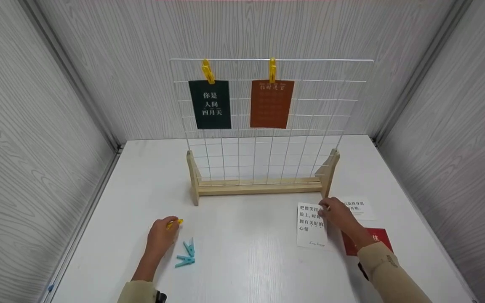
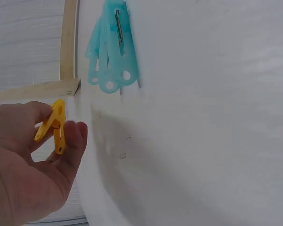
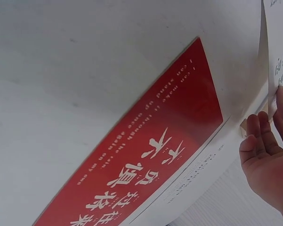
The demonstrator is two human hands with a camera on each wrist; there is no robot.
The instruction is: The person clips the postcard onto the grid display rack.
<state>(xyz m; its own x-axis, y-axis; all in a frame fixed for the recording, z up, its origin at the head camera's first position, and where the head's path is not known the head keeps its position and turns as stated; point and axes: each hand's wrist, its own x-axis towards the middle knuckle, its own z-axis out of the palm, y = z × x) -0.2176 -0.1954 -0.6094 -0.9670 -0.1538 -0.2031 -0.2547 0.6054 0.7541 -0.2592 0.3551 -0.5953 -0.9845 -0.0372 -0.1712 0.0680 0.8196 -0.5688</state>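
Note:
Between thumb and fingers, my left hand [image 1: 163, 235] pinches a yellow clothespin [image 2: 56, 123] above the table's left side. Two teal clothespins [image 1: 187, 256] lie just to its right. My right hand [image 1: 338, 214] grips the upper right edge of a white card [image 1: 311, 235] with black Chinese writing; in the right wrist view the card is lifted off the surface. Under and beside the right forearm lie a red card [image 3: 150, 150] and another white card [image 1: 362, 209], both on the table.
A white wire grid [image 1: 310, 101] stands in a wooden base [image 1: 259, 189] at the back. From it hang a dark green card [image 1: 211, 120] and an orange-brown card [image 1: 271, 109], each under a yellow clothespin [image 1: 272, 69]. Grey wood-grain panels [image 1: 36, 126] enclose the table.

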